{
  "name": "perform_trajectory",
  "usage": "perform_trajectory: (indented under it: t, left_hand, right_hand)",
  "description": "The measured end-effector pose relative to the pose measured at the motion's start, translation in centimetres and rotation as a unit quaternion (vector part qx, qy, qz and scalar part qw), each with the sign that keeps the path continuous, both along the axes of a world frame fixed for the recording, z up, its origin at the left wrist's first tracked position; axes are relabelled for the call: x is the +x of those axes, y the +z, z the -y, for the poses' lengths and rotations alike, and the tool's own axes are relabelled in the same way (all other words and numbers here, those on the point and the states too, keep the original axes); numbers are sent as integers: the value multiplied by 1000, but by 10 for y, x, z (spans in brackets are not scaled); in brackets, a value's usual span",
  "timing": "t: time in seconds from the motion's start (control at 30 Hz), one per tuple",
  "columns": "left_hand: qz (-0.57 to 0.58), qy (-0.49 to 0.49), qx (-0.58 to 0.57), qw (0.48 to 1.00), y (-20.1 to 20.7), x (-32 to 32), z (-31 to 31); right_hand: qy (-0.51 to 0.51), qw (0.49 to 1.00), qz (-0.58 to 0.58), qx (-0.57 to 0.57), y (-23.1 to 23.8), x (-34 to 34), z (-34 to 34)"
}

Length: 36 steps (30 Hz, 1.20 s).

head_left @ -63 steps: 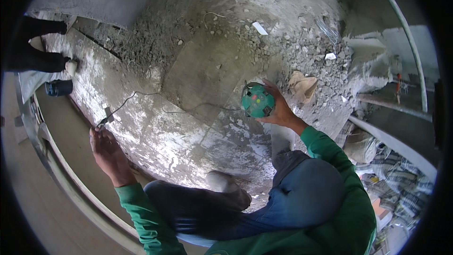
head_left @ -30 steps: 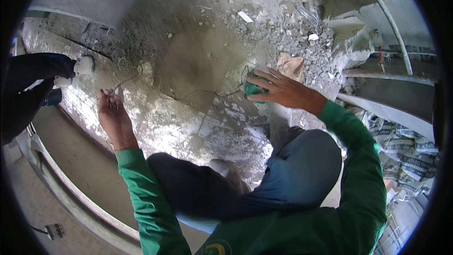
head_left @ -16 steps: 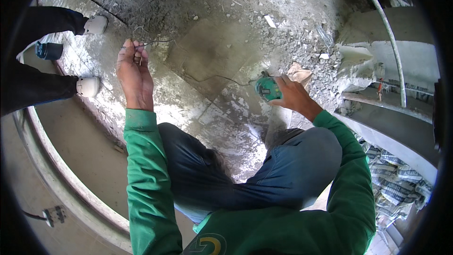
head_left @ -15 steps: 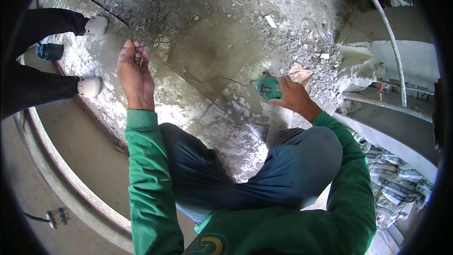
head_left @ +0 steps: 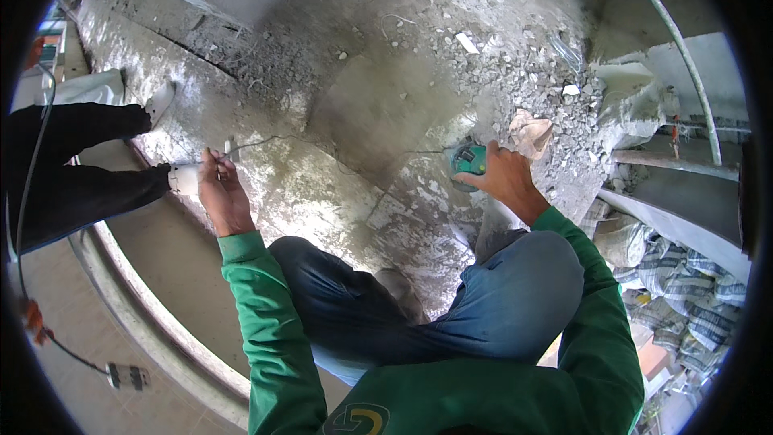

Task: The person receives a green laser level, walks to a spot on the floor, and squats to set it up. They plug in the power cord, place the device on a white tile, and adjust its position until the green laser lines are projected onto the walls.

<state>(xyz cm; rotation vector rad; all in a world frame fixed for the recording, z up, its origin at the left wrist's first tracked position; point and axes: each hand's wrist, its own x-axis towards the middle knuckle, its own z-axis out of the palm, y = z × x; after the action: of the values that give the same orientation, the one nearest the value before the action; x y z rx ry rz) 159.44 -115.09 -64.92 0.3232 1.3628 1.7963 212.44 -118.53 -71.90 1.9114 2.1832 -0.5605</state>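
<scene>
My right hand [head_left: 511, 181] grips a green chalk line reel [head_left: 469, 163] with a rounded case, held low over the dusty floor in front of my right knee. From the reel a thin dark string [head_left: 278, 138] runs left across the floor to my left hand [head_left: 225, 197]. The fingers of that hand are pinched together on the string's end. A small pale piece shows at the fingertips, too small to make out. Beneath the string lies a darker, damp-looking square patch [head_left: 378, 125] of floor.
Another person's dark-trousered legs [head_left: 88, 197] and pale shoes stand close by on the left. Rubble [head_left: 555, 101] and a crumpled brown piece [head_left: 531, 134] lie beyond my right hand. A curved ledge [head_left: 153, 322] runs at lower left; stacked sacks [head_left: 684, 298] lie at lower right.
My left hand has come back toward me, still pinching the string's end. The right hand stays on the reel at nearly the same spot. The whole view has shifted slightly.
</scene>
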Motion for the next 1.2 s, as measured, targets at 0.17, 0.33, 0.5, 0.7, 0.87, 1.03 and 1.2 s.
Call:
perform_trajectory:
  t: [0.17, 0.33, 0.5, 0.7, 0.87, 1.03, 1.2]
  left_hand:
    - [-124, -104, -9, 987, -8, 15, 18]
    - [-198, -149, 13, 969, 18, 92, 1]
    - [-363, -201, 36, 909, 70, 146, -1]
    - [-497, -194, 19, 846, 91, 129, 20]
    - [-418, -116, -23, 901, 82, 54, 136]
    - [-48, 279, -206, 937, -2, 5, 263]
    - [-84, 223, -166, 957, -106, -28, 259]
  right_hand:
    - [38, 993, -73, 90, 49, 0, -11]
    - [98, 907, -410, -1, 129, -87, -103]
    - [54, 825, -500, -259, 166, -231, -162]
    - [14, 761, -595, -258, 171, -305, -160]
    - [108, 753, -577, -297, 177, -299, -159]
    - [136, 752, -516, -388, 143, -281, -140]
    - [189, 755, -429, -459, 75, -291, -110]
